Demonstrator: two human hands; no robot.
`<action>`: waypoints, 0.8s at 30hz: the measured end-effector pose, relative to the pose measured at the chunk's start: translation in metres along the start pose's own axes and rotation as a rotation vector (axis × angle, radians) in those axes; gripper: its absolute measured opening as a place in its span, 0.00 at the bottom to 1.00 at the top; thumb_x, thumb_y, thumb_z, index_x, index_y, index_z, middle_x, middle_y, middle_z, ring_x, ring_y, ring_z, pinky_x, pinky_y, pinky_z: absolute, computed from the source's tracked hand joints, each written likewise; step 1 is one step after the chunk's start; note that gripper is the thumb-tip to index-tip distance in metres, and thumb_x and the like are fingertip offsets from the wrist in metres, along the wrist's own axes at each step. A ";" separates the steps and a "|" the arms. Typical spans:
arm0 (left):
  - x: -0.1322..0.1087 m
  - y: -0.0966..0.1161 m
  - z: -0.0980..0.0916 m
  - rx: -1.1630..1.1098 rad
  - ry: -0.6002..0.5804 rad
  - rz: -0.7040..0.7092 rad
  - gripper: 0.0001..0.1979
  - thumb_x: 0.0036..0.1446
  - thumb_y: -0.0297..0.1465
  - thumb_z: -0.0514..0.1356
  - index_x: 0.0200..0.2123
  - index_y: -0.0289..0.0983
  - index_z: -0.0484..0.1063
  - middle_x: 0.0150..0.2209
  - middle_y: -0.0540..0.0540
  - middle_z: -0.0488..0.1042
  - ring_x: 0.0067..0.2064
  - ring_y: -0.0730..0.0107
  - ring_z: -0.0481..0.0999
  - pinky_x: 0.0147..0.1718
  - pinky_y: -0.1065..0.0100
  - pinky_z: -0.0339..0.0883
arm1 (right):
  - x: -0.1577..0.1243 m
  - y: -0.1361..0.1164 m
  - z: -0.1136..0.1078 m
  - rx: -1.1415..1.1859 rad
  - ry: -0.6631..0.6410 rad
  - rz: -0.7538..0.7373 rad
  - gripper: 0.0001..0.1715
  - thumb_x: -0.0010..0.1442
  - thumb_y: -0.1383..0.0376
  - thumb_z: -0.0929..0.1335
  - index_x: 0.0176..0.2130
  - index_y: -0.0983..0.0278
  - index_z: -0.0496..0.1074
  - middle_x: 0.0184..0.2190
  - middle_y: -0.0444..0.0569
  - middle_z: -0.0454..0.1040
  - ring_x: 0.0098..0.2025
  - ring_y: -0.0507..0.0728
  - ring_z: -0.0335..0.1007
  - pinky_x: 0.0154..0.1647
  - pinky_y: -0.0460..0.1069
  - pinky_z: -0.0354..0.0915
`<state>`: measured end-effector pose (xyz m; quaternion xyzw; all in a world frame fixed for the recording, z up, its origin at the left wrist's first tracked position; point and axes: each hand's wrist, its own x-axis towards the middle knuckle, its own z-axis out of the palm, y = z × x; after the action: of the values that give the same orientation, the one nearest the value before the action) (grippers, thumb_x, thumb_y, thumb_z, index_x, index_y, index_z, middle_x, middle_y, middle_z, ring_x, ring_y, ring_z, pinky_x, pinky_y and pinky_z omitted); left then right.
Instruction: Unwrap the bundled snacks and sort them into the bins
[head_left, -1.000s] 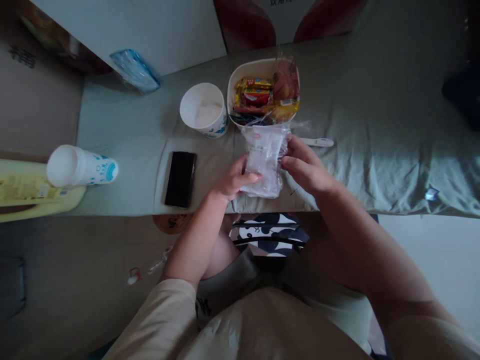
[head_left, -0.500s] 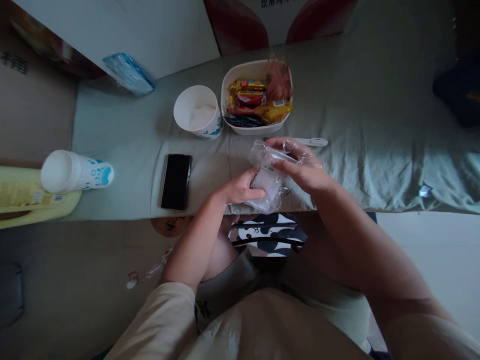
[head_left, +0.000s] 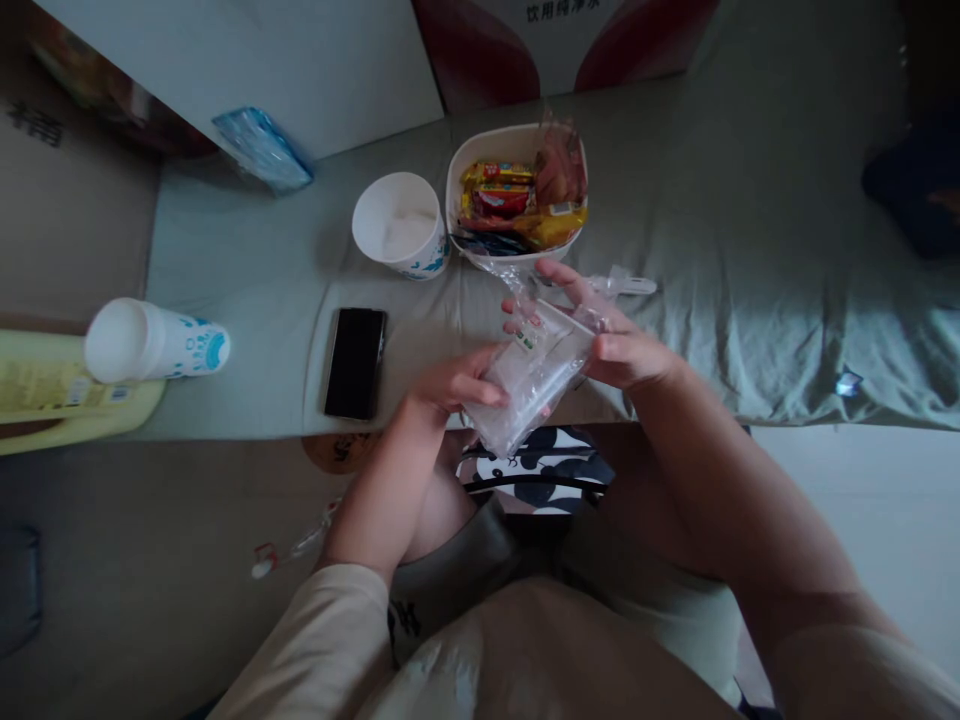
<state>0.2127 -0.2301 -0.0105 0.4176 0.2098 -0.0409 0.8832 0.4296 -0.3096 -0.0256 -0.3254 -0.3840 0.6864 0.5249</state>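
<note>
A clear plastic packet (head_left: 536, 375) with white contents and a small green mark is tilted between my hands, over the front edge of the cloth-covered surface. My left hand (head_left: 465, 382) grips its left side, thumb on top and other fingers partly behind it. At the upper right edge, my right hand (head_left: 619, 340) holds it by the thumb, with its forefingers stretched out. Loose crinkled film sticks up from the packet's far end. Just beyond my right fingers lies a white plastic handle (head_left: 637, 286), the rest of it covered.
Behind the packet stand a white basket (head_left: 517, 258) of wrapped snacks and a paper tub (head_left: 401, 225). A black phone (head_left: 355, 363) lies left of my hands. Farther left are stacked paper cups (head_left: 161, 340) and a yellow jug (head_left: 45, 390). Boxes (head_left: 480, 50) line the back.
The packet has turned and come slightly nearer my body, its film stretched out more. My right thumb has shifted from its top to its right edge, and the right fingers have spread.
</note>
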 end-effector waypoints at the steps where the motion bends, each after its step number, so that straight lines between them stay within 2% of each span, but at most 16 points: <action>1: 0.001 0.001 0.000 0.004 -0.003 -0.010 0.26 0.39 0.40 0.75 0.41 0.37 0.77 0.34 0.41 0.83 0.35 0.54 0.83 0.34 0.60 0.77 | 0.001 0.001 0.000 -0.001 -0.005 0.003 0.69 0.42 0.37 0.80 0.71 0.51 0.53 0.59 0.59 0.74 0.55 0.66 0.77 0.51 0.61 0.75; 5: 0.005 0.002 0.000 0.038 -0.020 -0.063 0.24 0.38 0.40 0.75 0.40 0.37 0.78 0.34 0.41 0.83 0.34 0.57 0.82 0.34 0.62 0.76 | 0.003 0.005 -0.001 0.012 0.005 0.008 0.63 0.42 0.39 0.81 0.67 0.52 0.60 0.49 0.52 0.77 0.47 0.61 0.78 0.43 0.54 0.75; 9: 0.010 0.002 -0.002 0.106 -0.029 -0.082 0.24 0.40 0.40 0.76 0.40 0.37 0.77 0.35 0.42 0.82 0.35 0.59 0.81 0.33 0.64 0.75 | 0.003 -0.001 0.000 -0.002 -0.005 0.078 0.44 0.44 0.46 0.83 0.55 0.58 0.72 0.38 0.45 0.75 0.39 0.56 0.76 0.38 0.49 0.72; 12: 0.013 0.000 -0.004 0.139 -0.006 -0.095 0.23 0.38 0.39 0.77 0.37 0.36 0.77 0.33 0.45 0.80 0.32 0.65 0.78 0.32 0.68 0.73 | 0.002 -0.008 0.001 -0.084 -0.013 0.153 0.31 0.47 0.49 0.82 0.43 0.63 0.76 0.32 0.45 0.76 0.31 0.52 0.71 0.32 0.46 0.68; 14: 0.015 -0.002 -0.004 0.134 0.014 -0.096 0.23 0.37 0.38 0.77 0.36 0.36 0.76 0.32 0.46 0.79 0.31 0.68 0.76 0.31 0.70 0.71 | 0.000 -0.012 0.001 -0.162 0.006 0.161 0.26 0.51 0.49 0.81 0.38 0.64 0.78 0.31 0.45 0.77 0.29 0.50 0.69 0.31 0.46 0.66; 21: 0.017 -0.006 -0.002 0.169 0.040 -0.084 0.28 0.40 0.37 0.76 0.43 0.34 0.73 0.33 0.50 0.74 0.31 0.73 0.72 0.29 0.73 0.67 | -0.004 -0.014 -0.008 -0.409 0.085 0.106 0.28 0.59 0.42 0.75 0.40 0.64 0.84 0.35 0.50 0.81 0.33 0.53 0.72 0.34 0.49 0.68; 24: 0.018 -0.008 -0.001 0.216 0.093 -0.045 0.29 0.41 0.38 0.75 0.45 0.34 0.71 0.34 0.49 0.74 0.32 0.73 0.70 0.31 0.72 0.66 | -0.005 -0.010 -0.014 -0.565 0.134 -0.014 0.29 0.61 0.40 0.72 0.42 0.61 0.85 0.46 0.54 0.82 0.44 0.59 0.77 0.44 0.54 0.73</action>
<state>0.2266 -0.2329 -0.0239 0.5071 0.2541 -0.0637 0.8211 0.4470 -0.3103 -0.0235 -0.5005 -0.5267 0.5256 0.4426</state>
